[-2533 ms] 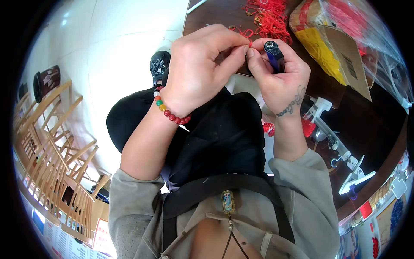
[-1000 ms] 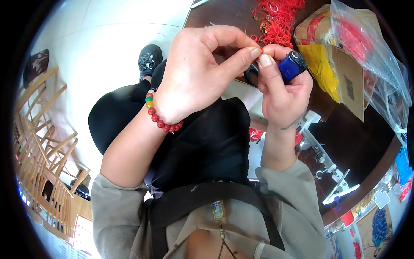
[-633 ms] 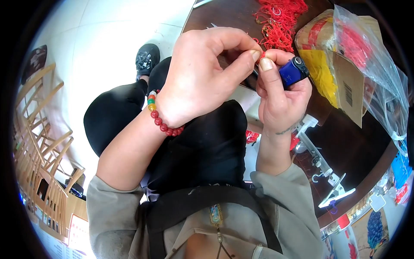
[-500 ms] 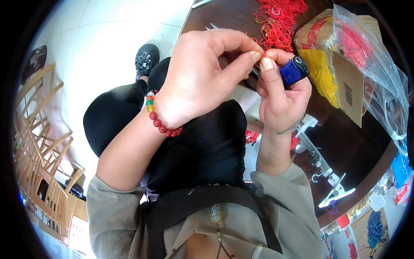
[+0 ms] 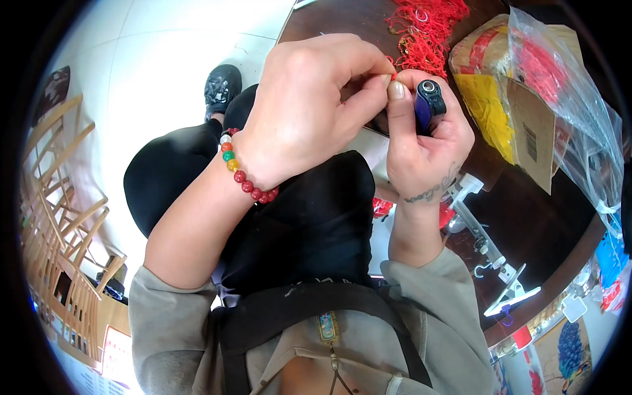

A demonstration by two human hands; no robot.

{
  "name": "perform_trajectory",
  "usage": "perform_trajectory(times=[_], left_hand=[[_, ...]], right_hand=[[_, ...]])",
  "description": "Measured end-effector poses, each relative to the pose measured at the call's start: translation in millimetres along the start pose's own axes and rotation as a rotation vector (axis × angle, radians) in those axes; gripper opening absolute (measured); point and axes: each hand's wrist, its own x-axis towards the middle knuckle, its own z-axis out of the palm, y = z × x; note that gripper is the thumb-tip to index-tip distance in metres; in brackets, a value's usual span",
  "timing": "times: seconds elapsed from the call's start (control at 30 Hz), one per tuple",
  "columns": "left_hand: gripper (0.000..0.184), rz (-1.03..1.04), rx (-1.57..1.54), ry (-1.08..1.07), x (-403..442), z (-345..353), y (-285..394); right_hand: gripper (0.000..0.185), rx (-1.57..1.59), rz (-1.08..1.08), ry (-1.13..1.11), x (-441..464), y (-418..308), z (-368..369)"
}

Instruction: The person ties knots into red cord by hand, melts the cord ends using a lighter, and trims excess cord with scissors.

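1. Pinching a short bit of red cord between thumb and forefinger of the left hand, back of the hand turned up.
2. Curling the right hand around one blue-purple lighter, with thumb and forefinger brought against the left fingertips at the cord.
3. Pointing the lighter's metal-ringed top at the camera, long axis foreshortened and running down into the palm.
4. Cannot tell the cord's long axis: too small, mostly covered by fingertips.
5. Seen from above, at the near edge of the dark brown counter, just beside a tangled pile of red cords, too matted to count.
6. Right of the pile: one cardboard box, flap raised, and one clear plastic bag with a red bundle inside.
7. Nearer, on the right: one white clip, one hook.
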Motion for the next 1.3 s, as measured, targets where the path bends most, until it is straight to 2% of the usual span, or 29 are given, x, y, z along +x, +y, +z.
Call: perform_trajectory(times=[0.1,0.23,0.3,0.43,0.53,0.6,0.73,1.0,1.3], left_hand=[[0.009,-0.151,-0.15,-0.014,-1.3,2.0,2.4],[0.016,-0.362,-0.391,-0.056,0.0,0.2,2.4],[0.021,-0.386,-0.494,-0.046,1.7,-1.9,2.4],[0.026,-0.363,-0.715,-0.137,3.9,-2.1,-1.4],[0.024,-0.338,-0.613,-0.188,4.2,-2.1,-1.1],[0.023,-0.375,-0.565,-0.212,4.2,-3.0,-1.8],[0.021,-0.427,-0.638,-0.201,7.0,-10.7,0.9],[0.021,-0.47,-0.861,-0.137,7.9,-11.5,3.9],[0.021,-0.461,-0.835,-0.143,7.0,-13.0,4.0]], right_hand=[[0.006,0.081,0.026,-0.012,-0.4,-1.6,0.3],[0.011,0.574,0.357,-0.095,2.2,-1.6,-6.8],[0.012,0.806,0.487,-0.122,4.0,-3.5,-10.7],[0.012,0.857,0.488,-0.175,4.9,-0.9,-12.6],[0.012,0.792,0.464,-0.214,4.1,-1.6,-14.7],[0.011,0.889,0.512,-0.197,4.7,-0.7,-15.8],[0.008,1.013,0.58,-0.211,6.6,2.0,-21.2],[0.008,1.009,0.586,-0.224,6.4,4.3,-24.7],[0.007,1.0,0.607,-0.207,5.1,3.6,-22.7]])
